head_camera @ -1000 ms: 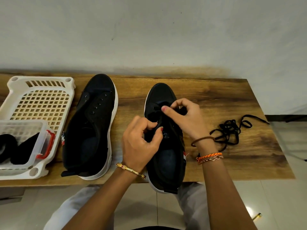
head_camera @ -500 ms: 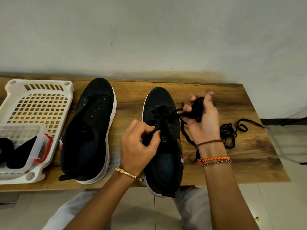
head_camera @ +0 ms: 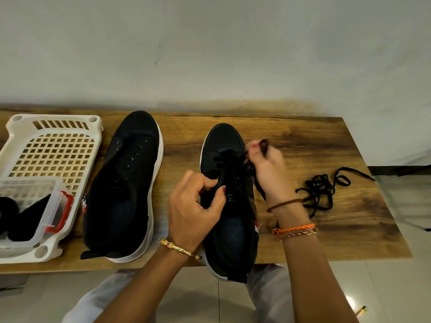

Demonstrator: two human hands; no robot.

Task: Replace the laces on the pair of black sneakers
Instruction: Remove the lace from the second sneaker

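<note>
Two black sneakers with white soles lie on the wooden table. The left sneaker has bare eyelets and no lace. The right sneaker has a black lace threaded through its front eyelets. My left hand grips the left side of the right sneaker's upper near the tongue. My right hand holds the lace at the shoe's right side, with a bunch of it looped in the fingers. The lace's tail hangs down by my right wrist.
A loose black lace lies tangled on the table to the right of my hand. A white perforated basket stands at the left, holding a clear box with dark contents. The wall runs close behind the table.
My right hand has come back toward the shoe's eyelets with the bunched lace, after pulling it out to the right. My left hand keeps its hold on the shoe.
</note>
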